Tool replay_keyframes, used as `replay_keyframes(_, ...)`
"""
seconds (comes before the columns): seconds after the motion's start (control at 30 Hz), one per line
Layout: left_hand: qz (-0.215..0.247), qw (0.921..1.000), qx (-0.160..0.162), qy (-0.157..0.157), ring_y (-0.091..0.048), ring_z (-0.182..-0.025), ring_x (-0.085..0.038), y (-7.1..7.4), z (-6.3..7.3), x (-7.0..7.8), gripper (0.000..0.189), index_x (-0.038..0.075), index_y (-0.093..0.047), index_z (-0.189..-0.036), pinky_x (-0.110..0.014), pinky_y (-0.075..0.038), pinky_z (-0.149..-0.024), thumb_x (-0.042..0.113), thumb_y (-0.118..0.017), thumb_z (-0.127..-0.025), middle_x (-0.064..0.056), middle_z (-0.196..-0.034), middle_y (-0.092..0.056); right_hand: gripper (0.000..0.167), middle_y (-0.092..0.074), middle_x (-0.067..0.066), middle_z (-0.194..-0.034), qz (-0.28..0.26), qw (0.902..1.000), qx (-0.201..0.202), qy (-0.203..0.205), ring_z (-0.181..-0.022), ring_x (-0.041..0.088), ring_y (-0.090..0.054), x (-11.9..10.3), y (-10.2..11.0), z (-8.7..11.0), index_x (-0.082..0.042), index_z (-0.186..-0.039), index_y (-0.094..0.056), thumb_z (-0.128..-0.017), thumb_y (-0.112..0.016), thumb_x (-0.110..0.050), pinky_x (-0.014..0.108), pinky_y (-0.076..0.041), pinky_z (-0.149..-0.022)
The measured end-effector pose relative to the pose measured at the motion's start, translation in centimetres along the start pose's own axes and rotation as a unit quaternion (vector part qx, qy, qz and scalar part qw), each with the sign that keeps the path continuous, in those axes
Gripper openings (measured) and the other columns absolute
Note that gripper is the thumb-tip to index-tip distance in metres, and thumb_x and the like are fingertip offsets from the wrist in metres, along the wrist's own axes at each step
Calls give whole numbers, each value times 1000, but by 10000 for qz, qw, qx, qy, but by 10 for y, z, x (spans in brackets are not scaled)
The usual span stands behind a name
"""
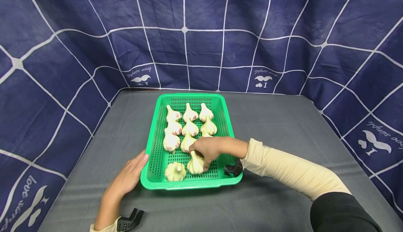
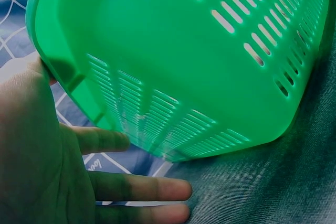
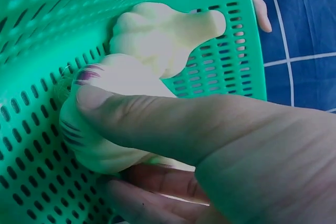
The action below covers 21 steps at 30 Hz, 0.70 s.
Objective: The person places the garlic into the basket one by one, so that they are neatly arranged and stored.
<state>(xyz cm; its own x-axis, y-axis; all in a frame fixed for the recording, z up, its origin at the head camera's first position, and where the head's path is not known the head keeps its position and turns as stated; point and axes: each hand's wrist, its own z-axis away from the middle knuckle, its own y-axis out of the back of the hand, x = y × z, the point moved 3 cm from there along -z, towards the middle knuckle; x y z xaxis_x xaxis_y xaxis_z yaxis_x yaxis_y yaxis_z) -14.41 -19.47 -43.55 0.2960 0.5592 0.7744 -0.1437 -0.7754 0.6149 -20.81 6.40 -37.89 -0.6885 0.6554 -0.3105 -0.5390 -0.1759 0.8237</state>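
A green plastic basket [image 1: 151,144] stands on the grey cloth, with several garlic bulbs laid in rows inside. My right hand [image 1: 211,149] reaches in over the basket's right side and grips a garlic bulb [image 1: 196,164] near the front. In the right wrist view the thumb presses this purple-streaked bulb [image 3: 105,153] from one side, with fingers on the other. Left of it sits another garlic bulb [image 1: 175,172], its stem upward. My left hand [image 1: 130,172] touches the basket's left rim; in the left wrist view its fingers [image 2: 142,187] extend straight beside the slotted wall.
Grey cloth [image 1: 270,120] covers the table around the basket. Blue checked fabric [image 1: 204,46] rises at the back and both sides. A black device [image 1: 130,220] is on the left wrist, and another black device [image 1: 234,168] hangs by the right wrist over the basket's corner.
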Motion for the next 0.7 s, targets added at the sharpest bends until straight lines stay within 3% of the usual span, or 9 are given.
replay_keyframes(0.13,-2,10000,1,0,-44,-131,-32,0,0,0,50,-1,-41,-149,-16,-30,-103,28,-30,-109,-18,-144,-50,65,-61,-3,-77,-26,10000,38,-87,-66,9,-53,-1,4,2,-13,-130,-58,-74,-90,-22,26,-45,-65)
replay_keyframes(0.2,-6,10000,1,-8,-44,-132,-33,0,0,0,50,-1,-41,-149,-15,-29,-103,27,-30,-109,-18,-144,-50,76,-66,0,-93,-83,9999,58,-122,-70,9,-54,-2,6,4,-12,-138,-53,-73,-90,-22,26,-46,-69)
replay_keyframes(0.33,-11,10000,9,-12,-44,-132,-33,1,1,0,50,-2,-41,-149,-14,-27,-102,27,-30,-109,-19,-144,-50,90,-66,3,-109,-178,9996,78,-224,-79,10,-57,-1,13,9,-13,-147,-44,-71,-91,-24,28,-48,-71)
replay_keyframes(0.53,-13,10000,66,-42,-45,-131,-34,2,2,-1,49,-1,-41,-149,-10,-26,-100,26,-31,-109,-19,-143,-51,95,-67,7,-111,-730,9968,313,-88,-97,20,-65,8,22,27,-12,-153,-33,-76,-88,-19,29,-52,-78)
replay_keyframes(0.63,-41,9998,147,-83,-46,-130,-36,1,1,-1,49,1,-38,-151,-29,-35,-106,26,-34,-109,-20,-144,-50,89,-66,12,-112,-1092,9912,727,152,-96,22,-68,15,28,43,-8,-152,-35,-80,-85,-17,29,-53,-80)
replay_keyframes(0.7,-66,9996,247,-97,-48,-128,-37,1,0,0,50,4,-35,-153,-46,-38,-104,26,-36,-108,-21,-142,-52,81,-65,13,-109,-1276,9832,1245,386,-92,21,-69,22,31,57,-6,-149,-40,-82,-83,-19,30,-54,-79)
